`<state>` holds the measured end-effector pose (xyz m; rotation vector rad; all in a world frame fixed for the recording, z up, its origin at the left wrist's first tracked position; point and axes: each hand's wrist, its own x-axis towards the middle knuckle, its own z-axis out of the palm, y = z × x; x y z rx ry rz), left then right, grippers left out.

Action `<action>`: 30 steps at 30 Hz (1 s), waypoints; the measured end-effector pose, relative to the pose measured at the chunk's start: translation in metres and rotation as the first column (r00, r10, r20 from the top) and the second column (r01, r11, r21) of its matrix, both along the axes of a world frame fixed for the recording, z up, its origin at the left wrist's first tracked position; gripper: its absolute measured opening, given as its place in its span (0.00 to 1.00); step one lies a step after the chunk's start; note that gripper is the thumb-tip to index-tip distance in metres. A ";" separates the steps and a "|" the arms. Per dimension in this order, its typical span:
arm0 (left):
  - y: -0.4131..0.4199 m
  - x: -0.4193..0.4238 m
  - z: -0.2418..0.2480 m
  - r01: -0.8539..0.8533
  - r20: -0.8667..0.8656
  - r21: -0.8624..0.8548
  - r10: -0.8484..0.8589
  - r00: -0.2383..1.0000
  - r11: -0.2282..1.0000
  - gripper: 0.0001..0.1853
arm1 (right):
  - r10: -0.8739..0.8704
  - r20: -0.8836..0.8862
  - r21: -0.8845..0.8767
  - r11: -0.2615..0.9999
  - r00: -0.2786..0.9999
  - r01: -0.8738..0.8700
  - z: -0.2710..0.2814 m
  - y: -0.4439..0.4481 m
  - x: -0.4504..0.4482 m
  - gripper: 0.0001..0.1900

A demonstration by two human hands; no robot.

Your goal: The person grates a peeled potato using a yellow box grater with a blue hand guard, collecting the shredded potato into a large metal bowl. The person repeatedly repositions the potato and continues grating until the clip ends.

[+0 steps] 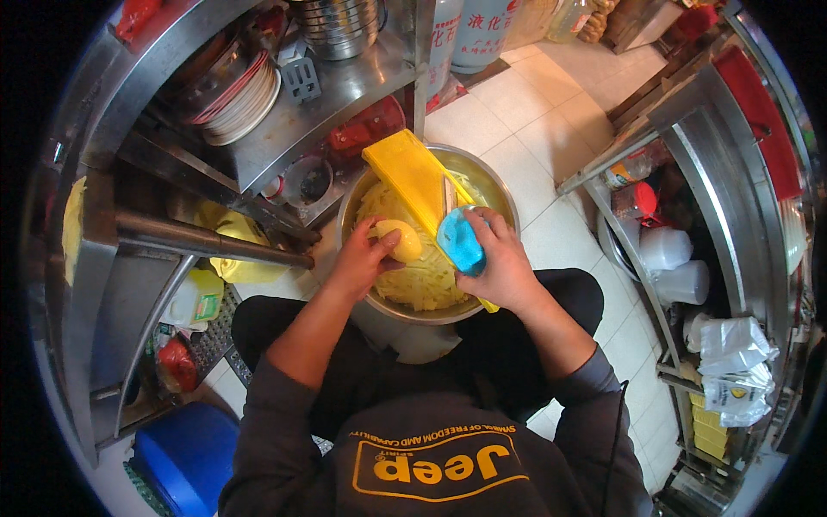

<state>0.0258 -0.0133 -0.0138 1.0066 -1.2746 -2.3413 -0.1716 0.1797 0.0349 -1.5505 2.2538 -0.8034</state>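
Observation:
My left hand (357,262) holds a peeled potato (400,241) over a round metal basin (512,210). A light blue sponge-like pad (460,242) is in my right hand (506,263), close over a yellow mandoline slicer (407,171). The slicer lies slantwise across the basin, its far end past the back rim and its near end by my right knee. Its metal blade (448,194) shows just beyond the pad. Pale yellow potato shreds (417,287) fill much of the basin. Whatever lies under the pad is hidden.
At left, a steel shelf (258,158) bears stacked plates (249,106); a metal leg (213,239) reaches close to the basin. A blue bin (187,459) stands at lower left. Gas cylinders (481,39) stand behind, and a rack with plastic tubs (681,282) is at right.

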 end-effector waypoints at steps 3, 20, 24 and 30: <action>-0.002 0.009 -0.007 -0.057 0.007 -0.002 0.057 0.998 0.998 0.25 | 0.006 -0.126 0.082 0.997 0.992 0.004 -0.001 -0.002 0.007 0.52; -0.001 0.011 0.013 0.048 -0.385 0.303 0.076 0.920 0.952 0.26 | 0.093 0.049 0.016 0.995 0.994 -0.094 0.016 -0.005 -0.003 0.42; 0.006 0.008 0.014 0.030 -0.400 0.159 0.037 0.916 0.987 0.31 | 0.020 0.675 -0.186 0.972 0.738 0.144 0.007 -0.009 -0.015 0.42; 0.005 0.007 0.016 0.117 -0.283 0.015 -0.108 0.953 0.993 0.35 | 0.286 0.899 -0.324 0.944 0.331 0.065 0.002 -0.014 -0.014 0.44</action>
